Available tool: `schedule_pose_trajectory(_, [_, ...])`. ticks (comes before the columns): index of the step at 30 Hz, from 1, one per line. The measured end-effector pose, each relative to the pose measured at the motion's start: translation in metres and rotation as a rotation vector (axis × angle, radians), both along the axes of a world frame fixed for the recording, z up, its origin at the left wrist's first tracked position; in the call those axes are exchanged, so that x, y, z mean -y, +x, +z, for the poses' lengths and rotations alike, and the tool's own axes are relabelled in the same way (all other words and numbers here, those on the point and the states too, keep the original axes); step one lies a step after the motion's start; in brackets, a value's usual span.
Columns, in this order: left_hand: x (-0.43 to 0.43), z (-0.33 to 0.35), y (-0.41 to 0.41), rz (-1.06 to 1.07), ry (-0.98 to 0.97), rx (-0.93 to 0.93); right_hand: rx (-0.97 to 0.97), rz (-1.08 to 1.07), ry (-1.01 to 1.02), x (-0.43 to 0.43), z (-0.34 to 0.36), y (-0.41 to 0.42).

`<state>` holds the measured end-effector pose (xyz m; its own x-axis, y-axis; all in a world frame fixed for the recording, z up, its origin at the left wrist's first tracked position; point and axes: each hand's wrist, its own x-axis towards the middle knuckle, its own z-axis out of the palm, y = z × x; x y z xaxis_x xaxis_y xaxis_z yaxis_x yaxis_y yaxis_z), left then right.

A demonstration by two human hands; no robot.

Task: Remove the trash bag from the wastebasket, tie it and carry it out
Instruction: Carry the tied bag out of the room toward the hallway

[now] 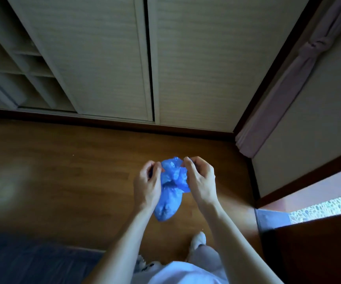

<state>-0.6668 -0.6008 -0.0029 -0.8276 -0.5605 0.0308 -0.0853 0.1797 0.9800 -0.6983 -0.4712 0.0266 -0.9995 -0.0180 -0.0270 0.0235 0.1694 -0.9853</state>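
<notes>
No writing shows. The small crumpled blue plastic trash bag [170, 191] hangs above the brown wooden floor [63, 171], its gathered top pinched between the left hand [147, 184] and the right hand [199, 179], both closed on it.

Wooden floor [63, 160] meets pale sliding closet doors [104, 58]; tied curtain [300, 64] right.

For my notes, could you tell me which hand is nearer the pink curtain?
Right. The right hand grips the blue bag on the side toward the curtain; the left hand is across the bag.
</notes>
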Motion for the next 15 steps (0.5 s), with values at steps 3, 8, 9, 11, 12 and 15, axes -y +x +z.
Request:
schedule_pose_trajectory(3, [0.018,-0.003,-0.032,0.051,-0.004,-0.005,0.001,0.039,-0.002,0.019,-0.005,-0.039])
schedule_pose_trajectory(8, [0.051,-0.004,-0.094,0.150,0.022,0.009,-0.005,0.161,0.003,0.066,-0.011,-0.120])
schedule_pose_trajectory(9, [0.060,-0.005,-0.110,0.180,0.035,0.008,-0.011,0.202,0.002,0.077,-0.012,-0.139])
schedule_pose_trajectory(11, [0.079,-0.007,-0.143,0.237,0.036,0.027,-0.010,0.280,0.010,0.098,-0.011,-0.179])
schedule_pose_trajectory(12, [0.088,-0.008,-0.158,0.267,0.044,0.042,-0.001,0.315,0.015,0.108,-0.010,-0.199])
schedule_pose_trajectory(15, [0.114,0.000,-0.198,0.390,0.094,0.080,0.030,0.404,0.033,0.141,-0.007,-0.254])
